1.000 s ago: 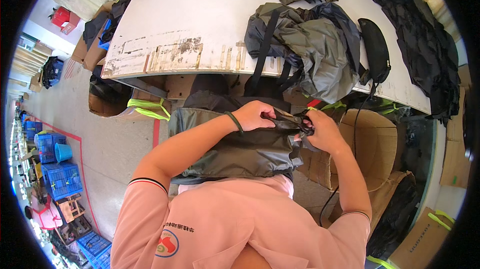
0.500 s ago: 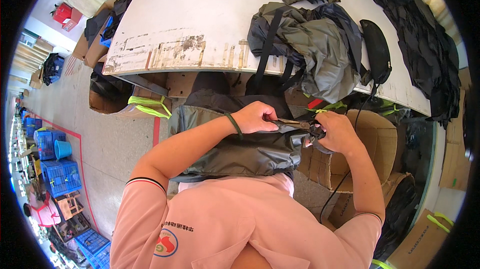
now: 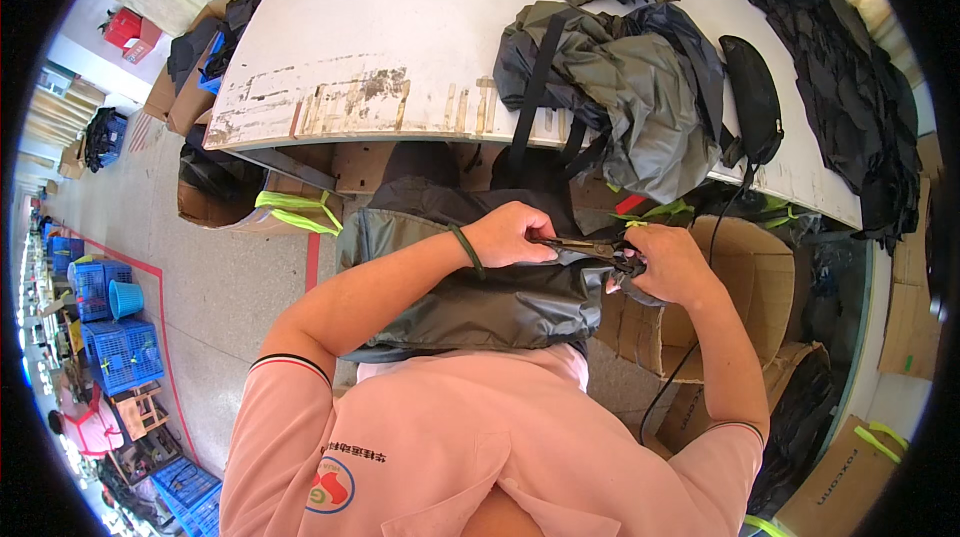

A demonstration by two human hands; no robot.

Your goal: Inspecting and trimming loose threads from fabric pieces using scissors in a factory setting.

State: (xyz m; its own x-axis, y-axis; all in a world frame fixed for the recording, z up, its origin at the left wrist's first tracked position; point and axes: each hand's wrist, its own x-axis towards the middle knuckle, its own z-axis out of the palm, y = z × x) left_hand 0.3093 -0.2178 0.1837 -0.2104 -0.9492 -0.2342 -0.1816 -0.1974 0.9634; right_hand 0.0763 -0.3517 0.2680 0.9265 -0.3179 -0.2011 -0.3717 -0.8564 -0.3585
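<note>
Dark grey-green shiny fabric (image 3: 470,307) lies across my lap. Above it my right hand (image 3: 668,262) is closed around the handles of a pair of scissors (image 3: 597,248), whose blades point left. My left hand (image 3: 508,235) pinches something dark, seemingly the fabric's edge, right at the blade tips. What exactly sits between those fingertips is too small to make out. A bit of dark and pale material hangs below my right hand. On the white table (image 3: 340,37) ahead, a crumpled grey-green fabric piece (image 3: 640,87) with black straps drapes over the near edge.
A long black pouch-like object (image 3: 752,102) with a cord lies beside the crumpled fabric. Black straps (image 3: 815,67) pile up at the far right. Cardboard boxes (image 3: 745,287) stand right of my lap, another box (image 3: 225,202) at left. Blue crates (image 3: 122,352) line the far left.
My right hand has shifted very slightly on the scissors. My left hand and the fabric on my lap stay in place.
</note>
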